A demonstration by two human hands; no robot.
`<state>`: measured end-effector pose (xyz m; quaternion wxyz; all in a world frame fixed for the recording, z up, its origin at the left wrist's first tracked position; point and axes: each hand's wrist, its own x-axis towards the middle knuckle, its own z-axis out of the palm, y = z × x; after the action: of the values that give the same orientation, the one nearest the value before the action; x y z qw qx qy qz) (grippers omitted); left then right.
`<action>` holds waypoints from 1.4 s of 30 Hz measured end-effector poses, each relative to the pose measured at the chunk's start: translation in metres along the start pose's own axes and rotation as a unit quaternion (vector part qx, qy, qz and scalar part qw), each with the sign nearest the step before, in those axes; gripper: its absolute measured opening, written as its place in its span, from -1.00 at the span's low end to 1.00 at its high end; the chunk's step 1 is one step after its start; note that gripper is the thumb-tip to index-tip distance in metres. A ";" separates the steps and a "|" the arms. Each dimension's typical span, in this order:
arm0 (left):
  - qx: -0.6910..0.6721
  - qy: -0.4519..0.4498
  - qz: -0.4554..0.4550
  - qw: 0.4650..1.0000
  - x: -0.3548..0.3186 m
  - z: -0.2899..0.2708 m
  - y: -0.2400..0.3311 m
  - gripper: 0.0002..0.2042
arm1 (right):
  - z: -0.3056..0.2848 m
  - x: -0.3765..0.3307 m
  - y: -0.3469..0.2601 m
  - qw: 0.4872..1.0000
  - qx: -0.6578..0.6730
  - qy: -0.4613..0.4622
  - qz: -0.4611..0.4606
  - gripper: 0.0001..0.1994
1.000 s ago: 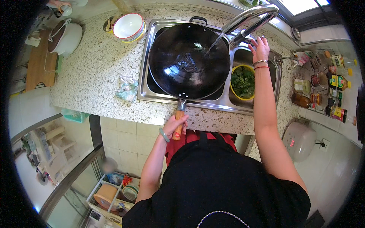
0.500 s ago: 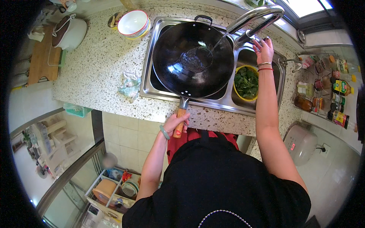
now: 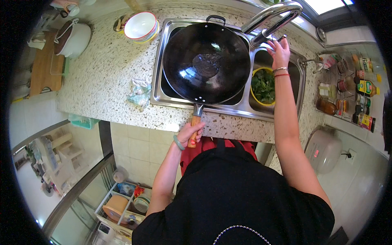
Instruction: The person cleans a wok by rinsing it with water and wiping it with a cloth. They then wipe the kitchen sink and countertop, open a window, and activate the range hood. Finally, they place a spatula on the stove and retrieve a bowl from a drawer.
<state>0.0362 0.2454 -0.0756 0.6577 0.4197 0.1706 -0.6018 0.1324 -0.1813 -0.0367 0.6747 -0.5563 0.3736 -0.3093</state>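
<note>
A large black wok (image 3: 224, 77) rests over the left basin of the steel sink (image 3: 157, 100), a small puddle of water at its bottom. My left hand (image 3: 191, 133) is wrapped around its wooden handle (image 3: 196, 120), which points toward me past the counter edge. Up at the right, my right hand (image 3: 280, 55) has its fingers on the small lever (image 3: 282, 38) of the chrome faucet (image 3: 267, 14). The spout hangs over the wok, and I see no stream coming from it. Below that hand, a yellow basin (image 3: 254, 96) of green leaves stands in the right basin.
Stacked bowls (image 3: 140, 25) stand on the speckled counter (image 3: 110, 65), with a crumpled plastic bag (image 3: 139, 92) left of the sink. A white pot (image 3: 77, 38) and a wooden cutting board (image 3: 43, 69) are at far left. Bottles and jars fill a wire rack (image 3: 347, 96) at right.
The thin stream that ran from the spout into the wok is gone, and its puddle looks calmer. My right fingers have closed in on the faucet lever. My left hand keeps its hold.
</note>
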 end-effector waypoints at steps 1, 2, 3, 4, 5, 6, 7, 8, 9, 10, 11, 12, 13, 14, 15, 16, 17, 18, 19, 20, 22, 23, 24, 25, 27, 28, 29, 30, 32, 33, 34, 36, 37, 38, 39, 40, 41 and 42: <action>0.002 0.006 -0.001 1.000 -0.002 0.003 0.001 -0.80 | 0.002 -0.010 0.000 0.999 -0.031 -0.007 0.012 -0.62; 0.001 0.003 -0.002 1.000 -0.003 0.003 0.001 -0.80 | 0.003 -0.027 0.005 0.999 -0.013 -0.031 0.008 -0.81; -0.004 0.001 -0.002 1.000 -0.004 0.002 0.001 -0.81 | 0.010 -0.057 0.003 0.994 -0.041 -0.099 0.037 -0.80; -0.007 -0.002 -0.002 1.000 -0.006 0.003 0.000 -0.82 | 0.013 -0.085 0.003 0.975 -0.095 -0.190 0.066 -0.69; -0.012 -0.004 -0.006 1.000 -0.007 0.004 0.001 -0.83 | 0.014 -0.115 0.006 0.943 -0.164 -0.276 0.083 -0.61; -0.018 -0.007 -0.009 1.000 -0.010 0.008 0.003 -0.83 | 0.017 -0.147 0.009 0.920 -0.181 -0.306 0.165 -0.58; -0.022 -0.010 -0.012 1.000 -0.013 0.012 0.006 -0.84 | 0.016 -0.174 0.023 0.899 -0.180 -0.334 0.218 -0.55; -0.039 -0.015 -0.015 0.999 -0.016 0.016 0.009 -0.85 | 0.018 -0.204 0.033 0.891 -0.157 -0.325 0.275 -0.55; -0.052 -0.021 -0.016 0.998 -0.020 0.021 0.013 -0.86 | 0.015 -0.230 0.039 0.876 -0.180 -0.336 0.297 -0.53; -0.062 -0.028 -0.020 0.998 -0.024 0.024 0.016 -0.86 | 0.011 -0.250 0.048 0.853 -0.223 -0.370 0.292 -0.49; -0.068 -0.038 -0.016 0.997 -0.026 0.027 0.017 -0.87 | 0.009 -0.267 0.052 0.837 -0.257 -0.390 0.285 -0.43; -0.074 -0.050 -0.013 0.996 -0.027 0.029 0.018 -0.88 | 0.010 -0.283 0.053 0.831 -0.249 -0.385 0.314 -0.38; -0.080 -0.062 -0.010 0.995 -0.027 0.030 0.018 -0.88 | 0.011 -0.294 0.053 0.825 -0.204 -0.382 0.362 -0.37; -0.086 -0.075 -0.011 0.993 -0.027 0.030 0.018 -0.89 | 0.012 -0.302 0.053 0.816 -0.157 -0.378 0.408 -0.35; -0.091 -0.087 -0.012 0.992 -0.028 0.031 0.019 -0.90 | 0.016 -0.307 0.048 0.802 -0.068 -0.357 0.473 -0.41; -0.096 -0.099 -0.014 0.990 -0.028 0.033 0.021 -0.91 | 0.020 -0.310 0.051 0.801 -0.015 -0.344 0.489 -0.45; -0.095 -0.109 -0.011 0.989 -0.030 0.035 0.022 -0.90 | 0.023 -0.313 0.057 0.797 0.038 -0.330 0.504 -0.48; -0.104 -0.120 -0.014 0.987 -0.031 0.033 0.022 -0.88 | 0.029 -0.316 0.056 0.790 0.092 -0.317 0.517 -0.51; -0.114 -0.132 -0.017 0.985 -0.030 0.030 0.021 -0.85 | 0.032 -0.319 0.050 0.800 0.093 -0.314 0.503 -0.62; -0.124 -0.143 -0.020 0.982 -0.031 0.029 0.019 -0.83 | 0.032 -0.323 0.048 0.814 0.069 -0.323 0.478 -0.63; -0.109 -0.154 -0.017 0.982 -0.034 0.027 0.015 -0.84 | 0.031 -0.329 0.047 0.839 0.019 -0.341 0.424 -0.64; -0.101 -0.160 -0.017 0.982 -0.032 0.022 0.008 -0.85 | 0.028 -0.333 0.044 0.842 0.021 -0.330 0.427 -0.69; -0.094 -0.165 -0.016 0.982 -0.034 0.021 0.003 -0.87 | 0.027 -0.339 0.044 0.848 0.022 -0.325 0.417 -0.70; -0.101 -0.159 -0.013 0.982 -0.036 0.020 -0.002 -0.95 | 0.026 -0.345 0.044 0.855 0.022 -0.320 0.408 -0.70; -0.041 -0.149 0.008 0.988 -0.038 0.016 -0.005 -0.93 | 0.022 -0.351 0.047 0.857 0.026 -0.324 0.399 -0.70; -0.011 -0.144 0.019 0.989 -0.040 0.014 -0.006 -0.92 | 0.022 -0.355 0.053 0.860 0.038 -0.329 0.387 -0.69; 0.004 -0.134 0.025 0.991 -0.042 0.013 -0.007 -0.93 | 0.022 -0.359 0.061 0.863 0.051 -0.334 0.375 -0.67; 0.021 -0.124 0.033 0.992 -0.047 0.014 -0.005 -0.95 | 0.026 -0.361 0.060 0.866 0.065 -0.340 0.362 -0.65; 0.046 -0.102 0.048 0.993 -0.052 0.012 -0.004 -0.96 | 0.030 -0.364 0.057 0.854 0.068 -0.347 0.381 -0.65; 0.055 -0.089 0.055 0.993 -0.054 0.011 -0.005 -0.95 | 0.032 -0.366 0.054 0.848 0.070 -0.351 0.392 -0.65; 0.063 -0.076 0.063 0.993 -0.056 0.010 -0.005 -0.94 | 0.035 -0.368 0.056 0.843 0.067 -0.357 0.395 -0.65; 0.074 -0.049 0.080 0.993 -0.064 0.010 -0.007 -0.94 | 0.039 -0.371 0.057 0.836 0.061 -0.368 0.403 -0.66; 0.080 -0.037 0.089 0.992 -0.068 0.012 -0.007 -0.93 | 0.041 -0.373 0.055 0.828 0.060 -0.380 0.408 -0.66; 0.083 -0.023 0.091 0.992 -0.073 0.014 -0.007 -0.94 | 0.042 -0.374 0.053 0.820 0.060 -0.393 0.412 -0.66; 0.087 -0.008 0.091 0.992 -0.080 0.016 -0.006 -0.94 | 0.044 -0.377 0.048 0.811 0.060 -0.405 0.418 -0.67; 0.090 0.006 0.091 0.992 -0.086 0.018 -0.005 -0.94 | 0.046 -0.380 0.046 0.808 0.056 -0.410 0.418 -0.67; 0.092 0.009 0.103 0.990 -0.091 0.019 -0.004 -0.95 | 0.048 -0.383 0.043 0.806 0.051 -0.416 0.419 -0.68; 0.088 0.014 0.104 0.991 -0.095 0.016 -0.005 -0.96 | 0.050 -0.386 0.040 0.801 0.047 -0.423 0.420 -0.68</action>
<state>0.0057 0.2950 0.0016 0.6746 0.4999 0.0811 -0.5370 -0.0296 0.1736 -0.0096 0.8549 -0.3883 0.2328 0.2534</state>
